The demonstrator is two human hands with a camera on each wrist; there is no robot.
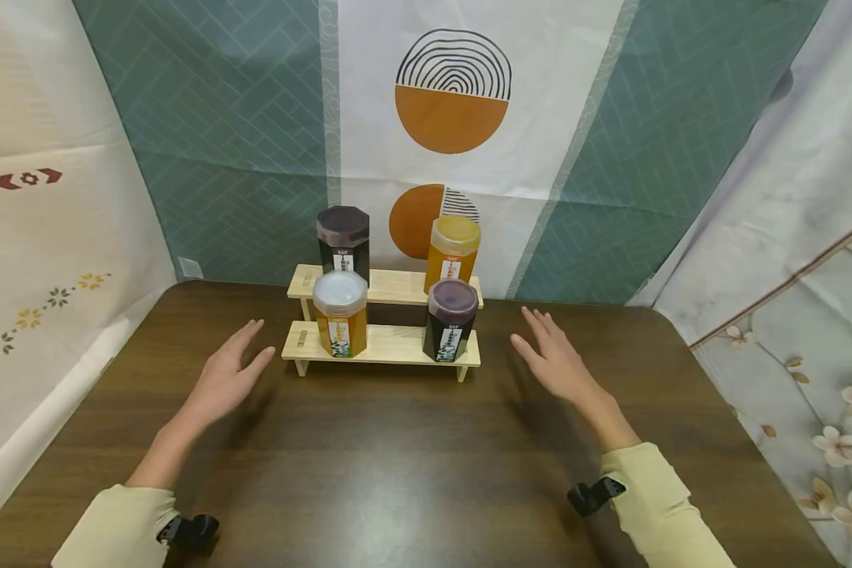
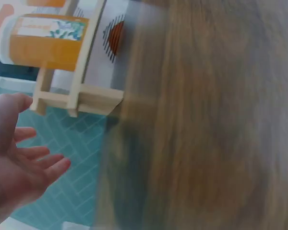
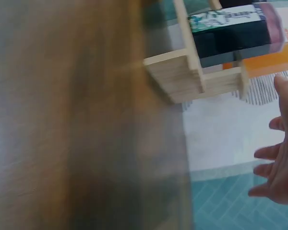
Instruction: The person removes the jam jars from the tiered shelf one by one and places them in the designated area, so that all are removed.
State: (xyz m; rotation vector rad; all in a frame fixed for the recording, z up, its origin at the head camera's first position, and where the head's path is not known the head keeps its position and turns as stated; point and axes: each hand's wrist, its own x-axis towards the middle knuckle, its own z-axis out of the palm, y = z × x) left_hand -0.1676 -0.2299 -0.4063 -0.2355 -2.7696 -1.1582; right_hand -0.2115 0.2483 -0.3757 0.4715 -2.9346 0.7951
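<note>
A two-step wooden rack [image 1: 397, 345] stands at the back of the table, bearing jars with labels. On its lower step sit an amber jar with a whitish lid [image 1: 342, 331] at left and a dark jar with a purple lid [image 1: 449, 327] at right. The upper step carries a dark jar [image 1: 344, 237] at left and an amber jar with a yellow lid [image 1: 454, 246] at right. My left hand [image 1: 227, 379] hovers left of the rack, fingers extended, holding nothing. To the rack's right, my right hand [image 1: 557, 359] is likewise extended and holds nothing; neither hand touches a jar.
The dark wooden table [image 1: 383, 457] stretches in front of the rack. Behind it hangs a green and white patterned cloth [image 1: 241, 158]. Pale printed cloths flank both sides, the right one with flowers [image 1: 838, 446]. A small black device [image 1: 188, 532] sits on each wrist.
</note>
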